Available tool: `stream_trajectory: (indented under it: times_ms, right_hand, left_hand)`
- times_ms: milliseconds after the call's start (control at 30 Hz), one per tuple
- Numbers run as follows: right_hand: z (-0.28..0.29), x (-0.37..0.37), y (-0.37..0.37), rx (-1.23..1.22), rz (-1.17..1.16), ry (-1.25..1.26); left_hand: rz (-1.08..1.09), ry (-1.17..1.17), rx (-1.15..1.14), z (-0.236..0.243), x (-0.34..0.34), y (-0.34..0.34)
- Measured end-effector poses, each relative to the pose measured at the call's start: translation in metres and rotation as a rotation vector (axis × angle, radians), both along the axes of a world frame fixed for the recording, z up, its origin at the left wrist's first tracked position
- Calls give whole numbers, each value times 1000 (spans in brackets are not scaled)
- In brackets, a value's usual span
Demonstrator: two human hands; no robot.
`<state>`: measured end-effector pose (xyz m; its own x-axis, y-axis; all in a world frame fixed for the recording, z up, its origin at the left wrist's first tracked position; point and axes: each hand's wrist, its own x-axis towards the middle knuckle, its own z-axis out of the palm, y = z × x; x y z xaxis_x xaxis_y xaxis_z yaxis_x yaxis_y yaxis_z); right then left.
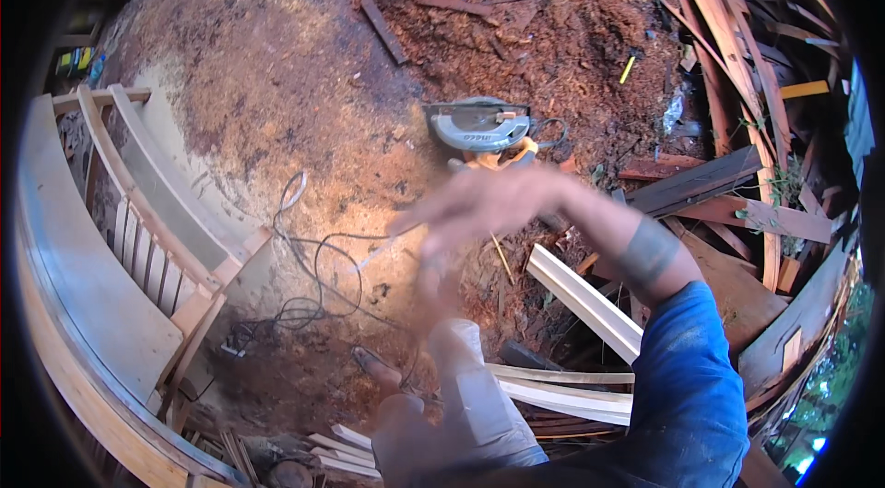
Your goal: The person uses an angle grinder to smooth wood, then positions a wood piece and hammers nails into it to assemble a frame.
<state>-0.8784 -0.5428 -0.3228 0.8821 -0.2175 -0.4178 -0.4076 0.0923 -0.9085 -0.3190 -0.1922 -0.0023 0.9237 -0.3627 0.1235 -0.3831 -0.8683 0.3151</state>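
Right now, right hand (489, 202): smeared in my view, reaching in from the lower right, fingers pointing left; grip can't be told.
Left hand: I can't pick it out for sure; a smeared skin-toned patch (437, 281) lies between right hand and knee (456, 336); grip can't be told.
Circular saw (461, 130): on the ground just beyond the right hand, grey body, yellow-orange handle partly behind the hand.
Cord (343, 235): loose loops left of the hand, one run ending near the fingertips; contact unclear to me.
Ground (267, 55): brown, strewn with sawdust and chips.
Wooden frame (111, 239): far left, curved by the lens, slats inside.
Pale timber lengths (585, 304): right of the knee, partly behind the blue sleeve (691, 368).
Scrap boards (705, 182): heaped along the right.
Sandalled foot (376, 364): left of the knee.
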Motion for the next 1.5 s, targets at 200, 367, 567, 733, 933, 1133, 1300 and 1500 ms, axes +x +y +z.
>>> stream_trajectory:
  times_ms: [200, 367, 567, 733, 933, 1133, 1300, 1500]
  right_hand:
    - [-76, -399, 250, -657, -1137, 1862]
    - [-52, -224, 505, 468, -1114, 1306]
    - [-19, 24, 511, 1532, -1304, 243]
    - [39, 60, 487, 1501, -1008, 362]
    - [67, 61, 448, 383, -824, 722]
    - [343, 345, 396, 177, -1106, -499]
    - [378, 410, 423, 334, -1325, -438]
    - [273, 288, 496, 1144, -1581, -851]
  left_hand:
    - [3, 111, -90, -10, -1, -3]
    - [-6, 202, -120, -6, -8, -2]
    - [-172, 564, -592, -15, 42, 29]
    - [-266, 405, -408, 5, 7, 18]
    - [-857, 250, -382, 23, 23, 29]
    - [-1276, 199, -534, 51, -24, 44]
    - [-1707, 261, -487, 79, 15, 97]
    - [-1438, -69, -14, 50, 165, 103]
